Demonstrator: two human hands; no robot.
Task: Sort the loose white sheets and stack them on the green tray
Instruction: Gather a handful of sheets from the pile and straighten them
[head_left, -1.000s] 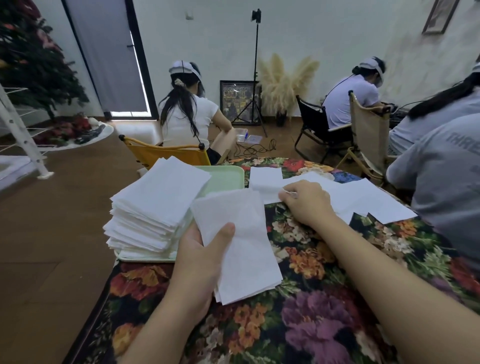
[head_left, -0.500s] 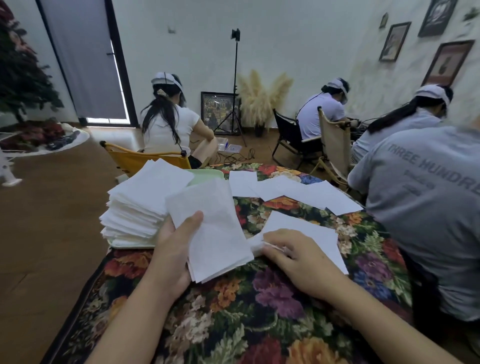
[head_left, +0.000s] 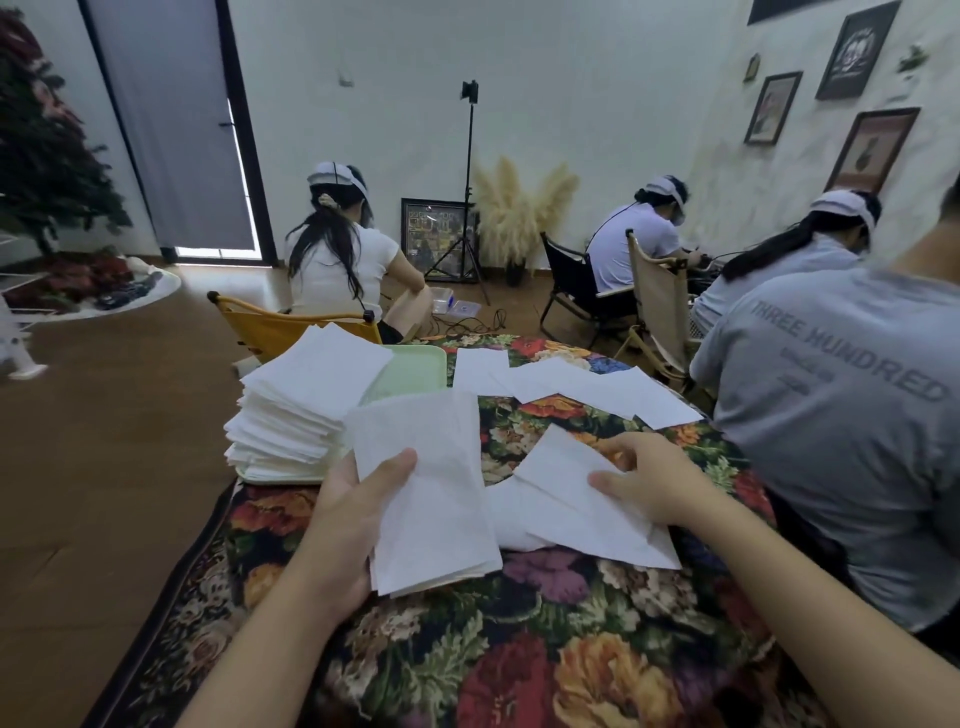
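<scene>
My left hand (head_left: 358, 519) grips a small bundle of white sheets (head_left: 431, 499) above the floral table, thumb on top. My right hand (head_left: 649, 478) pinches a single white sheet (head_left: 582, 504) lifted off the cloth just right of the bundle. A tall stack of white sheets (head_left: 306, 400) sits on the green tray (head_left: 415, 369) at the table's far left. More loose sheets (head_left: 571, 384) lie spread across the far side of the table.
The floral tablecloth (head_left: 519, 649) covers the table. A person in a grey shirt (head_left: 841, 415) sits close at the right edge. A yellow chair (head_left: 280, 327) and another seated person are just beyond the tray. Wooden floor lies to the left.
My right hand has drawn a loose sheet from the far pile toward me and raised it beside the bundle. The left hand keeps holding its bundle.
</scene>
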